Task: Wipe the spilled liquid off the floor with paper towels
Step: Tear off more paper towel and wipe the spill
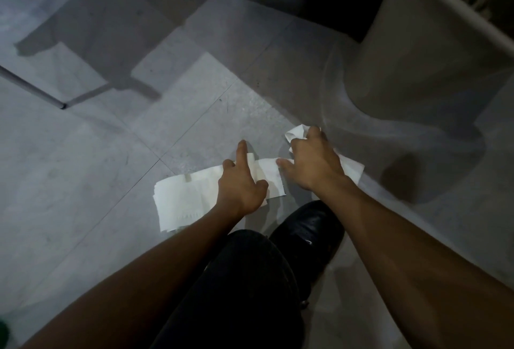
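Floor: grey stone-look tiles point(83, 181) with thin dark joints, dimly lit and crossed by long furniture shadows.
Spill: a faint sheen shows on the tile beyond the hands, but I cannot tell for sure where the liquid lies.
Flat paper towels: white embossed sheets point(183, 198) spread on the floor in front of the person's knee, running from the left side across towards the right hand.
Crumpled paper towel: a white wad point(299, 133) sticking out beyond the right hand's knuckles, with more white paper point(353, 169) showing under that hand's outer edge.
Left hand: the left hand point(242, 184) lies on the flat sheets with its forefinger stretched forward onto bare tile and the other fingers loosely bent, pressing down rather than clasping anything.
Right hand: the right hand point(314, 162) is curled over the crumpled wad, fingers closed round it and held low against the floor; its thumb reaches back to the edge of the flat sheets.
Person: crouched, a dark-trousered knee point(244, 279) between the forearms and a shiny black shoe point(308, 231) planted just behind the towels.
Bin: a pale plastic waste bin point(417, 56) stands at the upper right, near the right hand but apart from it.
Table leg: a thin light metal leg point(33, 87) touches the floor at the left, well apart from the towels.
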Demonstrator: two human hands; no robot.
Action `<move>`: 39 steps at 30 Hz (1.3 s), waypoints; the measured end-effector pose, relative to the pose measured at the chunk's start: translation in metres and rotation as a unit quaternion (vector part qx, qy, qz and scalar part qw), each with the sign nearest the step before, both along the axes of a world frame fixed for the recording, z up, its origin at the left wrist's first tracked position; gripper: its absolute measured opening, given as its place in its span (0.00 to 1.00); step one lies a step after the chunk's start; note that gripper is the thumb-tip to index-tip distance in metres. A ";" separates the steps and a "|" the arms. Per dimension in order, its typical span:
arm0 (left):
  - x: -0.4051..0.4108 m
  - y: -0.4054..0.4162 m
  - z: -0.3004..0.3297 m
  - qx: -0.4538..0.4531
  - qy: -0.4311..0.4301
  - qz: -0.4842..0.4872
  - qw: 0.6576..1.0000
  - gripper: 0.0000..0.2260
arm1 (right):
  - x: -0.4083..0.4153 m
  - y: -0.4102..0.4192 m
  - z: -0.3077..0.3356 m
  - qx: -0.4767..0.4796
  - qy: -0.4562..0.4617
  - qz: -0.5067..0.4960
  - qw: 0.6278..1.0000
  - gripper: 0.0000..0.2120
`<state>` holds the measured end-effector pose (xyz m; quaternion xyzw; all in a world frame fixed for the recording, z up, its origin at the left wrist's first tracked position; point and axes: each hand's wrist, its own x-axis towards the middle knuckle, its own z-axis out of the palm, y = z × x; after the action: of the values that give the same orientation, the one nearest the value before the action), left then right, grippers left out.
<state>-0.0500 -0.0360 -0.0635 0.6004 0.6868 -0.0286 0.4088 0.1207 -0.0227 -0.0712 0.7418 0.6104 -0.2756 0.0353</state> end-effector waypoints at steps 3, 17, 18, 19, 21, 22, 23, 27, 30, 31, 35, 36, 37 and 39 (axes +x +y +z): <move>-0.001 0.000 -0.002 0.002 -0.001 -0.003 1.000 0.43 | -0.002 0.001 -0.005 0.018 0.029 -0.005 0.999 0.15; -0.001 0.000 -0.003 0.001 0.009 -0.002 1.000 0.44 | 0.004 0.000 -0.007 0.059 0.099 -0.067 0.991 0.04; -0.001 0.000 -0.003 0.000 0.010 -0.003 1.000 0.43 | 0.005 0.000 -0.007 0.059 0.104 -0.075 0.990 0.03; -0.001 0.000 -0.003 0.000 0.011 -0.003 1.000 0.43 | 0.006 0.000 -0.006 0.061 0.112 -0.083 0.988 0.03; 0.000 0.000 -0.003 -0.001 0.012 -0.003 1.000 0.43 | 0.006 -0.001 -0.007 0.070 0.113 -0.087 0.987 0.01; 0.000 0.001 -0.003 -0.001 0.013 -0.003 1.000 0.43 | 0.007 -0.001 -0.007 0.075 0.108 -0.087 0.988 0.02; 0.000 0.001 -0.003 -0.001 0.014 -0.003 1.000 0.43 | 0.008 -0.001 -0.007 0.077 0.110 -0.090 0.987 0.03; 0.001 -0.001 0.003 -0.006 0.004 0.019 1.000 0.45 | 0.024 -0.009 -0.002 0.107 0.176 -0.128 0.970 0.09; 0.009 -0.004 0.020 0.073 0.059 -0.019 0.995 0.47 | 0.055 -0.034 0.008 0.159 0.224 -0.218 0.937 0.14; 0.016 -0.004 0.027 0.119 0.068 -0.047 0.989 0.46 | 0.068 -0.045 0.009 0.167 0.223 -0.250 0.927 0.18; 0.080 0.000 0.048 0.169 -0.024 -0.174 0.970 0.35 | 0.124 -0.093 0.007 0.213 0.145 -0.333 0.907 0.20; 0.100 -0.001 0.048 0.153 -0.044 -0.216 0.963 0.33 | 0.138 -0.105 0.006 0.225 0.118 -0.342 0.905 0.19; 0.119 -0.005 0.047 0.138 -0.062 -0.262 0.953 0.32 | 0.151 -0.117 0.007 0.237 0.091 -0.346 0.903 0.17; 0.155 -0.019 0.043 0.110 -0.080 -0.350 0.927 0.32 | 0.175 -0.145 0.011 0.264 0.048 -0.356 0.895 0.15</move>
<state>0.1054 -0.0548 -0.0210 0.8443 0.3965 -0.0459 0.3575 0.2957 -0.1676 -0.0600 0.8771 0.3572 -0.1336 -0.2919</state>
